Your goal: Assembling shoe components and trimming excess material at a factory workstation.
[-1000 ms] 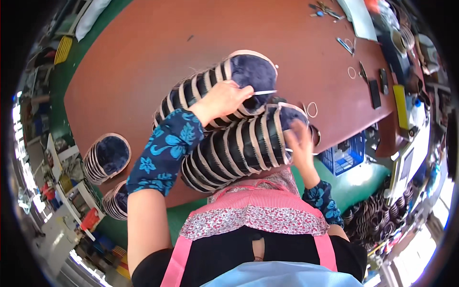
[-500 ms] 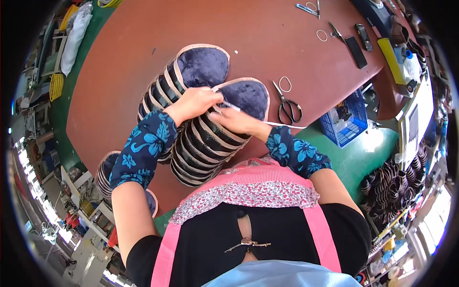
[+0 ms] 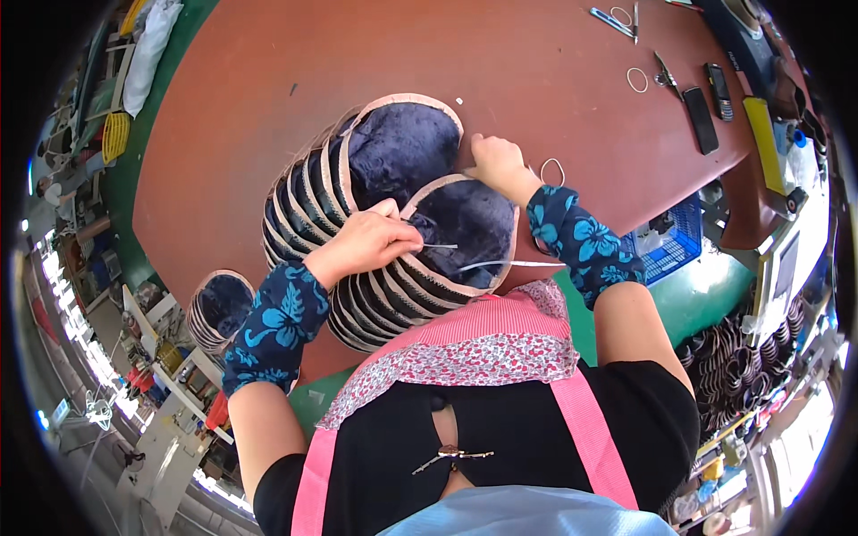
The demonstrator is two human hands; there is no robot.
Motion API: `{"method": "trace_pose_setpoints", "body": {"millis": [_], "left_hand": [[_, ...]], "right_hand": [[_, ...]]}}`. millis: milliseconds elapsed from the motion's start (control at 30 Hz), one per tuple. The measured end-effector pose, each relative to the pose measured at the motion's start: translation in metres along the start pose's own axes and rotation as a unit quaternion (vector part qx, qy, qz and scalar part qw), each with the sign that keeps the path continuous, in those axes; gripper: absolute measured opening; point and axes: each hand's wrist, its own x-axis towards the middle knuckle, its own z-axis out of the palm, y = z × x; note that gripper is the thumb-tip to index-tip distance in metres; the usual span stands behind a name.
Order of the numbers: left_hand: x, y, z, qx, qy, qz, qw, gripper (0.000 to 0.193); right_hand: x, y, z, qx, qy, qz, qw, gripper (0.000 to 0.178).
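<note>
Two stacks of slipper soles or insoles with dark plush faces and beige edging lie side by side on the red-brown table: a farther stack and a nearer stack. My left hand rests on the nearer stack, its fingers pinching a thin white strip whose short end sticks out. Another length of white strip crosses the nearer stack's right edge. My right hand is beyond that stack's upper right edge, fingers curled closed. What it grips, if anything, is hidden.
A rubber band lies beside my right wrist. A black phone, a keypad handset and a cutter lie at the far right. A smaller stack stands left; a blue crate stands off the right edge.
My right hand has moved from the nearer stack's face, next to my left hand, out to the upper right. The scissors have gone from view behind my right forearm. The view has shifted slightly.
</note>
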Motion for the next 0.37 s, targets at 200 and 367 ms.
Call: {"method": "trace_pose_setpoints", "body": {"millis": [200, 367], "left_hand": [[0.017, -0.01, 0.005, 0.03, 0.02, -0.004, 0.999, 0.012], [0.021, -0.01, 0.005, 0.043, 0.012, -0.021, 0.999, 0.015]], "right_hand": [[0.015, 0.032, 0.006, -0.079, -0.021, -0.099, 0.992, 0.036], [0.006, 0.072, -0.062, -0.011, 0.251, 0.049, 0.967, 0.067]]}}
